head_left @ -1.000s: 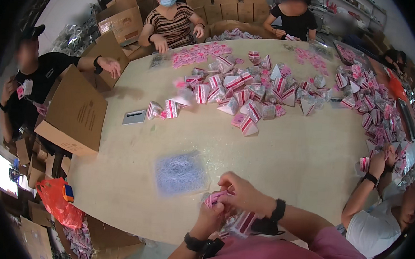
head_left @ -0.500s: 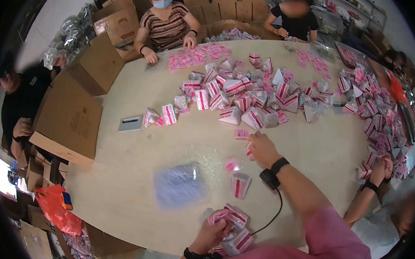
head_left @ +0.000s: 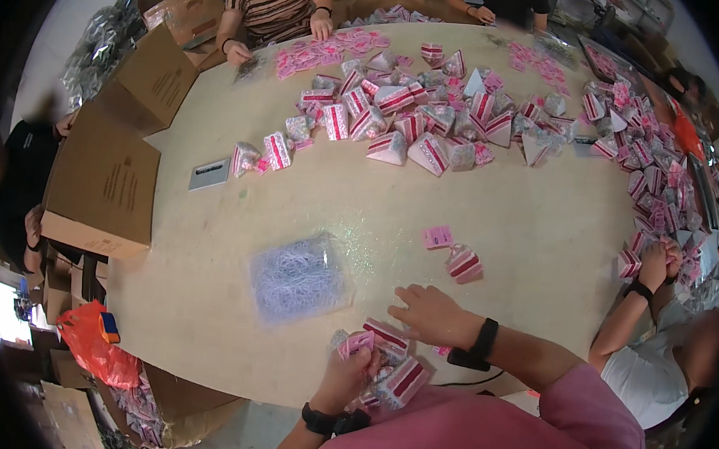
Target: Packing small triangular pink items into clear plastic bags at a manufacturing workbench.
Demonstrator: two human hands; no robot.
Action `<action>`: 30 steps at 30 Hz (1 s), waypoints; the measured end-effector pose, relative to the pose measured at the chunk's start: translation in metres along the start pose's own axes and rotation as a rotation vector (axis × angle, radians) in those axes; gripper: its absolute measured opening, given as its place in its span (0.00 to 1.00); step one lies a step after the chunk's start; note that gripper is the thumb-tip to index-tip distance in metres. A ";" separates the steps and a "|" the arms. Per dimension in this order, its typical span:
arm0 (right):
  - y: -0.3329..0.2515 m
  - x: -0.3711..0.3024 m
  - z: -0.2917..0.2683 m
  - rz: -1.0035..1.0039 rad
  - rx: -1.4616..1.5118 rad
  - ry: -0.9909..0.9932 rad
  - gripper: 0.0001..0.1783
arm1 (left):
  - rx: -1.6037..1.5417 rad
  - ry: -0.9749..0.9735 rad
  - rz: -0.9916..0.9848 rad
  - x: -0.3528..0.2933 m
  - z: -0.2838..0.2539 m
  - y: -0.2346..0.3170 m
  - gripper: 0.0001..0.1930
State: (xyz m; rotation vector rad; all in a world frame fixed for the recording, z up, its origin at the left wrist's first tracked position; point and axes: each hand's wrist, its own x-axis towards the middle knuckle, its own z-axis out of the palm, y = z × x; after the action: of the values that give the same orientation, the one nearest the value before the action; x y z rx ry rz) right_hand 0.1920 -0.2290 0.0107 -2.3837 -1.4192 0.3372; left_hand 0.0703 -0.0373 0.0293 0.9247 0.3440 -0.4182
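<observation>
Table [head_left: 312,193] spans mid-frame. On it: pouch [head_left: 298,280] just below-left of centre, tray [head_left: 210,179] up-left of that, main pile [head_left: 393,100] upper centre, second pile [head_left: 657,178] right edge. Packet [head_left: 464,266] right of centre, card [head_left: 438,237] just up-left. Bunch [head_left: 404,381] in left hand [head_left: 347,378], bottom centre. Cartons [head_left: 103,177] left. Sack [head_left: 95,350] lower left, apparently against a box [head_left: 184,401]; murky there.

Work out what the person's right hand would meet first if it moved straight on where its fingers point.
Probably the clear bag of pale shreds, lying left of the right hand; the hand's height is unclear, so it might pass above.
</observation>
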 end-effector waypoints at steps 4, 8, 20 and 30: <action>-0.006 0.000 0.009 0.177 0.054 -0.160 0.15 | 0.010 0.016 0.050 -0.013 -0.008 -0.004 0.20; 0.008 -0.008 0.007 0.204 -0.092 0.126 0.16 | 0.078 0.092 0.109 -0.029 -0.002 0.002 0.19; -0.022 -0.068 0.051 0.100 -0.147 0.136 0.16 | 0.952 0.151 0.584 -0.062 0.015 0.011 0.26; -0.023 -0.064 0.061 0.225 0.053 0.034 0.12 | 0.780 0.159 0.688 -0.070 0.011 0.010 0.30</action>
State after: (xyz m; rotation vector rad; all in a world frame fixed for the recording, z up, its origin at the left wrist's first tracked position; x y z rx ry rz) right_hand 0.1204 -0.2647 -0.0339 -2.4967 -1.1153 0.3838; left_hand 0.0158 -0.0273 0.0750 1.7615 -0.0264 0.1885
